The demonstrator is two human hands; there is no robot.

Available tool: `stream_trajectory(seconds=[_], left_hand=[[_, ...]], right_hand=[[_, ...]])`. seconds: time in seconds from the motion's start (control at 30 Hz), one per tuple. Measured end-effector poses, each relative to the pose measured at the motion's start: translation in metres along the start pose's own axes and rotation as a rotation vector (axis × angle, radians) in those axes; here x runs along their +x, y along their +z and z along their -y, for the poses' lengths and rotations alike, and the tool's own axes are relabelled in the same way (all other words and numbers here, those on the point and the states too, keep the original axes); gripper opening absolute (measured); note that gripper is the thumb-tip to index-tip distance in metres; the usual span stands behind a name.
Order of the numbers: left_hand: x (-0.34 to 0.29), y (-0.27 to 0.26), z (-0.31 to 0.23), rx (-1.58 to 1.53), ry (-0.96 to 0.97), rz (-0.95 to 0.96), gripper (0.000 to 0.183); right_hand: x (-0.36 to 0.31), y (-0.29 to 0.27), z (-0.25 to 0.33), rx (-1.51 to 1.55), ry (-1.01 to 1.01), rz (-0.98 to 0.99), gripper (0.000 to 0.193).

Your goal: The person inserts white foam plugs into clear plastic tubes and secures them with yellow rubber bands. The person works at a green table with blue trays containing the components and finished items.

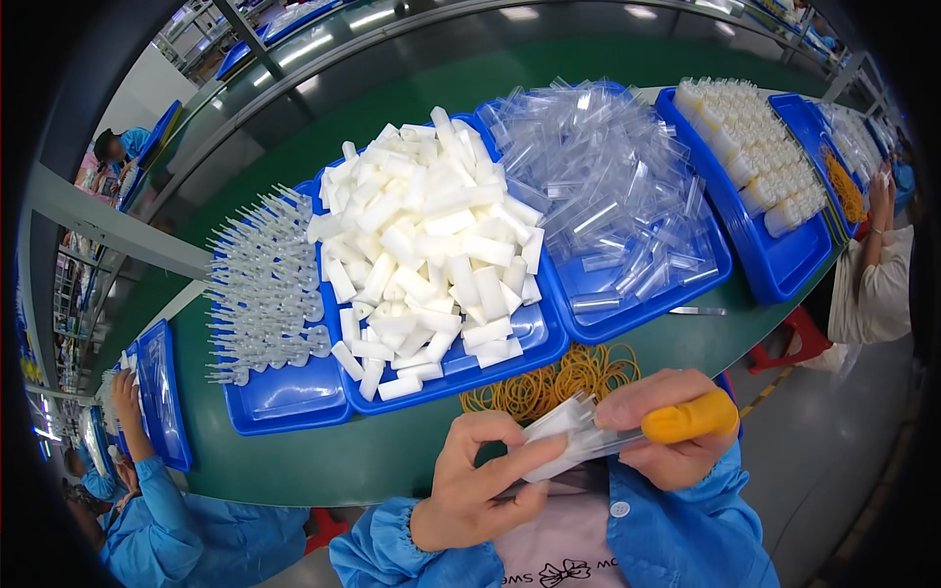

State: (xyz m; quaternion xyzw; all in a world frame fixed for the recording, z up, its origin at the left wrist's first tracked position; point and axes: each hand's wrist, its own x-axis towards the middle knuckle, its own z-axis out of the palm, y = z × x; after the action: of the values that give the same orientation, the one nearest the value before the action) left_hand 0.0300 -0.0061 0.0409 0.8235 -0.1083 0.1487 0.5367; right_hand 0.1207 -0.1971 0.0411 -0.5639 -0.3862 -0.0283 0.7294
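Note:
My left hand [480, 480] is closed round a white foam cylinder [554, 431] close in front of my chest. Fingers of my right hand [671, 431] pinch clear plastic tubing [606, 444] against it; how far the foam sits inside the plastic is hard to make out. A yellow finger cot [691, 418] covers one of my right fingers. Just beyond my hands lies a loose heap of tan rubber bands [554, 382]. Behind it are a blue tray [456, 382] heaped with white foam cylinders [431, 245] and another blue tray [627, 318] piled with clear tubes [598, 176].
On the green table [392, 461], a left blue tray [289, 402] holds rows of thin-tipped translucent parts [265, 284]. A right blue tray [784, 269] holds rows of clear-and-white pieces [755, 157]. Co-workers in blue [206, 534] and white [872, 284] sit on either side.

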Motion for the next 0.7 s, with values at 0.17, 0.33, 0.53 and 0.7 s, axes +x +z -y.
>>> stream_trajectory(seconds=[0.17, 0.33, 0.53, 0.7], left_hand=[[-0.004, -0.004, 0.005, 0.187, 0.187, 0.036, 0.042], [-0.001, -0.005, 0.003, 0.142, 0.212, 0.068, 0.04], [0.0, -0.004, 0.001, 0.12, 0.223, 0.052, 0.043], [0.004, -0.001, 0.001, 0.061, 0.246, 0.037, 0.043]], right_hand=[[-0.007, 0.005, 0.008, 0.051, 0.101, -0.079, 0.027], [-0.006, 0.004, 0.011, 0.059, 0.085, -0.044, 0.027], [-0.001, 0.004, 0.016, 0.048, 0.134, -0.024, 0.023], [-0.002, 0.0, 0.017, 0.094, 0.139, 0.017, 0.02]])
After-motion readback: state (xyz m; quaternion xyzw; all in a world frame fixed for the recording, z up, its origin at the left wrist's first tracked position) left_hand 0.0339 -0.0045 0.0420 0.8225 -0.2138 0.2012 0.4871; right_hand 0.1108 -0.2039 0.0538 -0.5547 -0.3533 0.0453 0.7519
